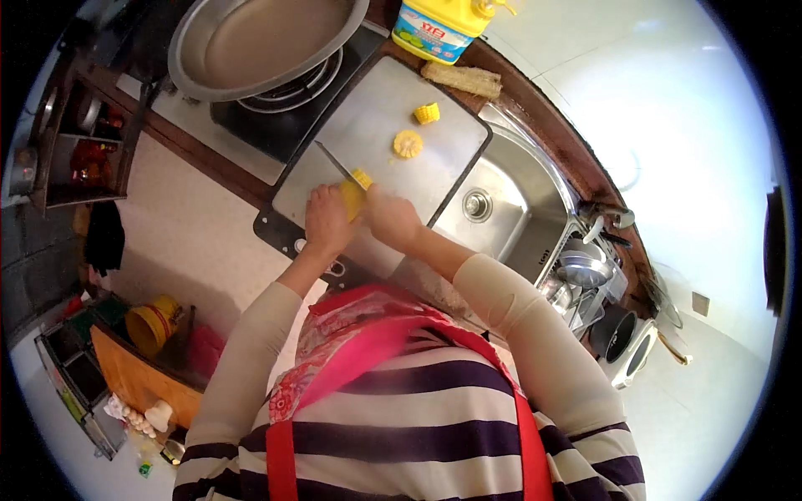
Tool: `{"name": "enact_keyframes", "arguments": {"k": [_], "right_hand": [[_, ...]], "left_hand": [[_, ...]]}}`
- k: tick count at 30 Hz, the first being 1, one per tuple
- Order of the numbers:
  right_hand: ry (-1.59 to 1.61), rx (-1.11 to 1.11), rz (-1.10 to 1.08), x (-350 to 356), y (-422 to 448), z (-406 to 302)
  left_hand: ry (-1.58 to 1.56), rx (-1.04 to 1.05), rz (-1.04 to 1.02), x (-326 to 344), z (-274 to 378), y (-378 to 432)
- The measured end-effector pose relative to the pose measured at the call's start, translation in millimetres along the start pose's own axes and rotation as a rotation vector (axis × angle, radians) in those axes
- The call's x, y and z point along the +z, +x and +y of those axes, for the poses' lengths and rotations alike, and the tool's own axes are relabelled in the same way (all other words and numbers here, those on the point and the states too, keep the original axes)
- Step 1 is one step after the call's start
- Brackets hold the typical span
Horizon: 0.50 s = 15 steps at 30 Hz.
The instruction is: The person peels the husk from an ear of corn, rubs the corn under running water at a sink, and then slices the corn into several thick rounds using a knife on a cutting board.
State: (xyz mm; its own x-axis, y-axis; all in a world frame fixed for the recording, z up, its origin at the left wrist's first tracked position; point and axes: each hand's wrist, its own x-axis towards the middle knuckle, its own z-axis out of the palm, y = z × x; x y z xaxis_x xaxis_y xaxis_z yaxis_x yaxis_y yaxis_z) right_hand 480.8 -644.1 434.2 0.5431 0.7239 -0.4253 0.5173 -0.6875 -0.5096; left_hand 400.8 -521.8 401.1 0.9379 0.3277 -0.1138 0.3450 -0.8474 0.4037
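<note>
My left hand (328,218) grips a yellow corn cob (353,199) that lies on a grey metal cutting board (351,125). In my right hand (393,216) is a kitchen knife (338,161), its blade across the far end of the cob, its handle hidden by my fingers. Whether the blade has gone into the corn, I cannot tell. Farther up the board lie two cut pieces: a round corn slice (408,144) with its cut face up, and a short corn chunk (427,113) beyond it.
A wide metal basin (269,44) of cloudy liquid stands on the gas stove (250,128) at upper left. Right of the board is a steel sink (501,206). A yellow detergent jug (438,28) and a loofah (462,79) sit behind. Metal bowls (584,263) crowd the right.
</note>
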Motion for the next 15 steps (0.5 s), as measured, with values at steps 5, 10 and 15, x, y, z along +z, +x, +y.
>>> {"name": "enact_keyframes", "arguments": {"k": [5,10,15], "right_hand": [[-0.069,0.061,-0.082,-9.2,15.2,-20.1],[-0.008,-0.094,0.025,19.5,18.0,22.9],[0.090,-0.217,0.114,-3.6,52.4,92.3]], "left_hand": [[-0.121,0.044,-0.063,15.0,-17.5,-0.6],[-0.191,0.013,0.001,12.3,-11.1,0.3],[-0.104,0.110,-0.043,21.0,-17.7,2.5]]}}
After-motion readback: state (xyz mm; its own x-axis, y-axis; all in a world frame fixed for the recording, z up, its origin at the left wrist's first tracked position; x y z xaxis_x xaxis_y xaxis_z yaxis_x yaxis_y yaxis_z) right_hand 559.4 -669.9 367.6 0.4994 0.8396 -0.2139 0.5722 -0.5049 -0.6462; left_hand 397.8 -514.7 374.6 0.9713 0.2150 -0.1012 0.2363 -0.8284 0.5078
